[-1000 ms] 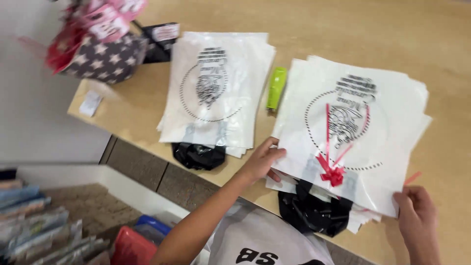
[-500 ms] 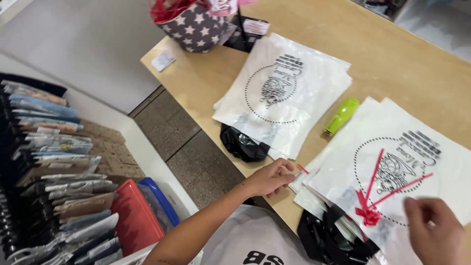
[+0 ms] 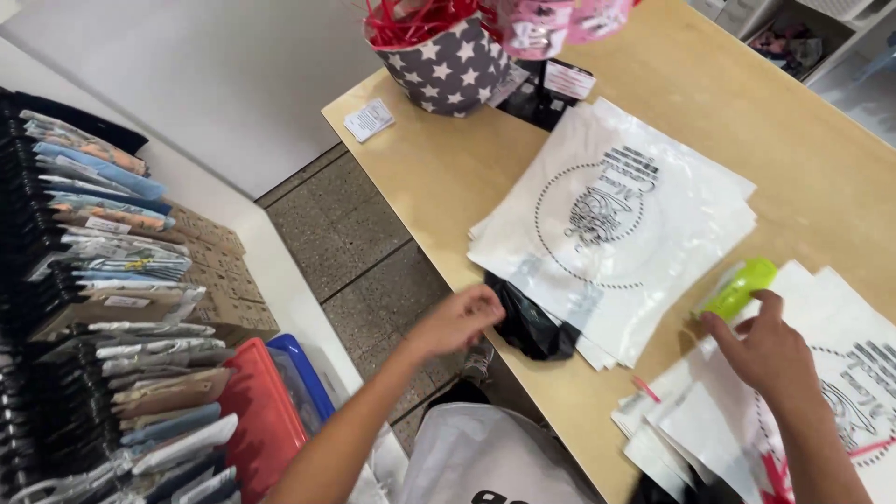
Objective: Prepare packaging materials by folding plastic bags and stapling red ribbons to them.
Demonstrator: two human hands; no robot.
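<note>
My right hand [image 3: 767, 353] rests on the right stack of white printed bags [image 3: 695, 434], and its thumb and forefinger close on the lower end of a lime-green tool [image 3: 739, 285]. A red ribbon bow [image 3: 777, 469] lies on that stack by my wrist. My left hand [image 3: 457, 320] hovers just off the table's front edge with its fingers curled and nothing visible in it. It is next to a crumpled black bag [image 3: 530, 325] that sticks out from under the middle stack of white printed bags [image 3: 616, 219].
A grey star-patterned basket [image 3: 448, 67] with red ribbons stands at the far corner of the wooden table [image 3: 439, 177], beside a black labelled item [image 3: 553, 89] and a small white card [image 3: 371, 119]. A rack of folded garments [image 3: 93, 280] and red [image 3: 261, 420] and blue [image 3: 301, 371] bins stand left, below.
My left hand has left the right stack and drawn back off the table's edge. My right hand has moved from the stack's right side up to the green tool. The view has swung left.
</note>
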